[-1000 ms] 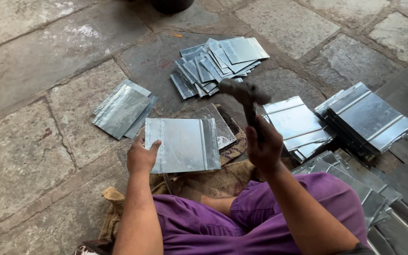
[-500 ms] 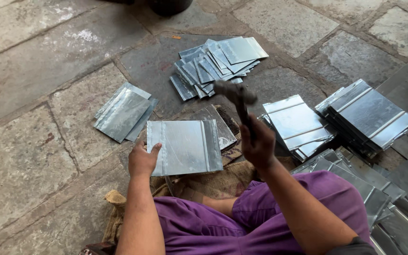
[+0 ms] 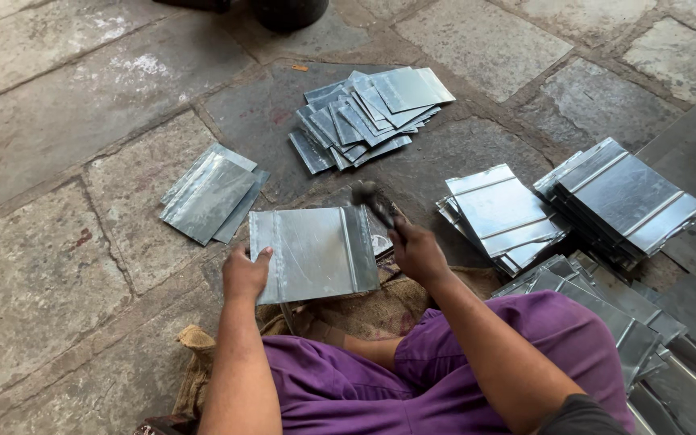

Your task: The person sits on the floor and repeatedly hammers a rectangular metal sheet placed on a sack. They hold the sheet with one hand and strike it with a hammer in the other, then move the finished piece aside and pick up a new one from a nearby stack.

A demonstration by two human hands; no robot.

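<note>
Item one — a flat metal sheet (image 3: pixel 313 252), silver-grey, with a folded seam near its right edge; we found it lying on burlap sacking (image 3: pixel 380 302) spread over the stone floor (image 3: pixel 58 266), directly in front of our purple-clad knees.

Left hand (image 3: pixel 245 274): it rested on the sheet's lower left corner, thumb on top, the fingers (image 3: pixel 263 255) pressed together on the metal, pinning it down.

Right hand (image 3: pixel 417 251): its fingers were clamped round the handle of a hammer (image 3: pixel 374 201); the hammer's head showed blurred just above the sheet's upper right corner, and we could not tell whether it touched the metal.

Item two — a small stack of similar sheets (image 3: pixel 209 193), tilted, on the floor to the left of the worked sheet, a little apart from it.

Item three — a fanned heap of smaller pieces (image 3: pixel 368 113) beyond the worked sheet, on a darker slab.

Item four — a pile of ribbed sheets (image 3: pixel 499 213) just right of the right hand; beside it a thicker, neater stack (image 3: pixel 622 197); further sheets (image 3: pixel 606 314) lay along our right leg.

Item five — a dark round vessel (image 3: pixel 287 12) at the top edge, mostly cut off.
</note>
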